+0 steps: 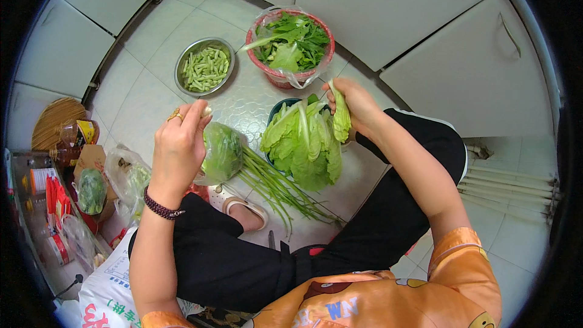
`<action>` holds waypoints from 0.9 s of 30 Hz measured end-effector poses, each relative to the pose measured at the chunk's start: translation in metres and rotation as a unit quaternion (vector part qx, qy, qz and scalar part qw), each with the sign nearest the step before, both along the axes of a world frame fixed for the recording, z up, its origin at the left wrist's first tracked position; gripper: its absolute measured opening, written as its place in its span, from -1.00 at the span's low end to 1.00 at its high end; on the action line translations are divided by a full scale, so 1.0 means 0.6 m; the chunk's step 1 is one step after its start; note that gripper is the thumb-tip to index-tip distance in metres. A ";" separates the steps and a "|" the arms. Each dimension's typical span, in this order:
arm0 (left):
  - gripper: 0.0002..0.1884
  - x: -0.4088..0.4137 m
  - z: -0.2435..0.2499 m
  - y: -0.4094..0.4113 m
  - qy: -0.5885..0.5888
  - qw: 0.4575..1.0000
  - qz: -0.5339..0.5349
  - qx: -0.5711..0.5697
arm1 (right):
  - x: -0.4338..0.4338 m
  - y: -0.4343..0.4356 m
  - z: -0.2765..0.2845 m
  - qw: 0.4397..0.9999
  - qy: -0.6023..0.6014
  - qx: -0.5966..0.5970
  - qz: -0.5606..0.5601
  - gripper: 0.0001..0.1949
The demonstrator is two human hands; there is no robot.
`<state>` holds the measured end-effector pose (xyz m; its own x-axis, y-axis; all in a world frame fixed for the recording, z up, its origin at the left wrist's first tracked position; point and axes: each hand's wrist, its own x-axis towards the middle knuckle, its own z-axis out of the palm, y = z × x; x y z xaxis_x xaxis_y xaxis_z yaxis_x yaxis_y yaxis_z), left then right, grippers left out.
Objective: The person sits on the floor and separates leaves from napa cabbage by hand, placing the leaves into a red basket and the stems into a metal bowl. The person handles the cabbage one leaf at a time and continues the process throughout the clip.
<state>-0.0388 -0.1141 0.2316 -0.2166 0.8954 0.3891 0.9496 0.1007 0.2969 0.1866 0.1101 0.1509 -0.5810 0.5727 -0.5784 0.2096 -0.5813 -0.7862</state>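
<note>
My left hand (pixel 180 141) is raised above a plastic bag of greens (pixel 223 152), its fingertips closed on a small pale piece (pixel 206 111), perhaps a bit of stem. My right hand (pixel 350 100) grips a light green leaf (pixel 340 116) that hangs down from its fingers. Just left of that hand, a heap of leafy lettuce-like greens (pixel 303 141) fills and overhangs a dark teal basin (pixel 276 110). Long thin green stalks (pixel 282 187) lie on the floor between bag and basin. Beyond stands a red bucket (pixel 331 50) lined with clear plastic, holding mixed greens (pixel 296 45).
A steel bowl (pixel 177 75) of cut green beans (pixel 205 69) stands on the tiles. White cabinets (pixel 355 4) border the floor. At left are a round wooden board (pixel 57 120), an oil bottle (pixel 77 136), bagged vegetables (pixel 91 191) and a white printed sack (pixel 111 278).
</note>
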 end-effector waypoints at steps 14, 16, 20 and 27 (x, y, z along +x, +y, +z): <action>-0.80 0.018 -0.022 0.006 -0.058 0.996 -0.017 -0.062 | 0.019 -0.026 -0.149 0.973 -0.198 -0.087 0.080 -0.63; -0.83 0.023 -0.041 0.011 -0.080 0.994 -0.025 -0.067 | 0.041 0.000 -0.204 0.971 -0.214 -0.009 0.108 -0.67; -0.84 0.033 -0.110 0.018 -0.289 0.942 0.022 -0.171 | 0.045 -0.016 -0.200 0.940 -0.260 0.180 0.125 -0.63; -0.68 0.023 -0.203 0.177 -0.280 0.957 0.046 -0.064 | 0.025 -0.034 -0.100 0.946 -0.204 0.203 0.148 -0.63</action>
<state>-0.0252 -0.0080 0.1099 -0.4388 0.8952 0.0780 0.6303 0.2448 0.7367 0.2016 0.0896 0.0907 -0.5263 0.6429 -0.5565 0.6500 -0.1177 -0.7508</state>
